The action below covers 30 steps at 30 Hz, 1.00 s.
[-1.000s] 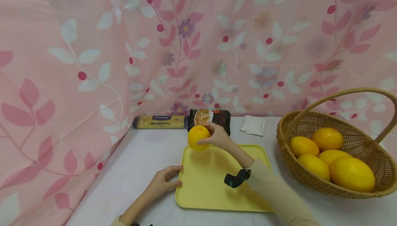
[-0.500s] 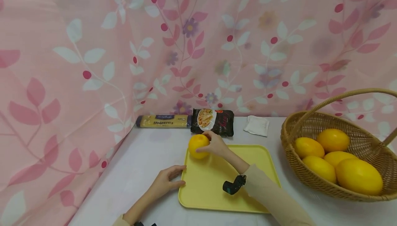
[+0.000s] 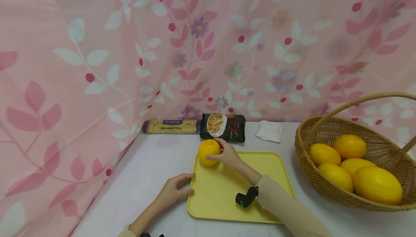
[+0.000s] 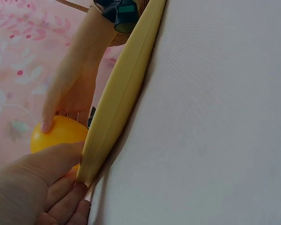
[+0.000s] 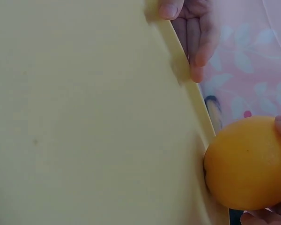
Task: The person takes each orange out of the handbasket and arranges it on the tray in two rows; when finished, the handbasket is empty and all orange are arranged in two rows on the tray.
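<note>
My right hand holds a round orange from its right side, thumb in front and fingers behind. The orange is at the back left corner of a yellow tray; in the right wrist view the orange meets the tray's rim. Whether it bears on the tray or is held just above it, I cannot tell. My left hand touches the tray's left edge with thumb and fingertips spread apart. In the left wrist view the left thumb lies against the rim, the other fingers lower down.
Right of the tray stands a wicker basket with a tall handle and several yellow fruits. Along the back lie a spaghetti pack, a black noodle packet and a folded white cloth. A floral curtain hangs behind.
Over the last second my right hand has lowered the orange a little toward the tray's back left corner. It has barely moved since half a second ago. My left hand keeps its place at the edge.
</note>
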Each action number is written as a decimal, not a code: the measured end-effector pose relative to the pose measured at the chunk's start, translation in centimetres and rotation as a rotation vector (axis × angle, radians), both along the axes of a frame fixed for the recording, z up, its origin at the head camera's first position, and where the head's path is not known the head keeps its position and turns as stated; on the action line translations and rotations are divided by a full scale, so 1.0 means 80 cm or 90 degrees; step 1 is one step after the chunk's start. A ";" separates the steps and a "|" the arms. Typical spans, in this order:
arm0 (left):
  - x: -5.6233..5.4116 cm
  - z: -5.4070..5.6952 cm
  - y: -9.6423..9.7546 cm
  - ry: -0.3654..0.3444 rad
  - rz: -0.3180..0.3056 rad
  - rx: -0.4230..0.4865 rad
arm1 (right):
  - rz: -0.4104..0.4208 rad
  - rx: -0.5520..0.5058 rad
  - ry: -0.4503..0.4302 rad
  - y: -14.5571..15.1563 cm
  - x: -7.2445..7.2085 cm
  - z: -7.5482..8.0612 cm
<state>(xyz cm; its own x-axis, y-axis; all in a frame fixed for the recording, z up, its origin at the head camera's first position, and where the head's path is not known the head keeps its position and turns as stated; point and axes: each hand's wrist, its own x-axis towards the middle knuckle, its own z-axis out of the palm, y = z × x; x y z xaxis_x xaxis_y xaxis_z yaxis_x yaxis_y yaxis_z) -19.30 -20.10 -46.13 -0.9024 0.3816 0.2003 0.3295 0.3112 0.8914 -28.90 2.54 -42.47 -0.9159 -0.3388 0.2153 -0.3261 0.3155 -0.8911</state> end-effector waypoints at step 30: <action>0.004 0.003 0.001 -0.006 -0.001 0.007 | 0.083 -0.052 0.165 0.115 0.052 0.118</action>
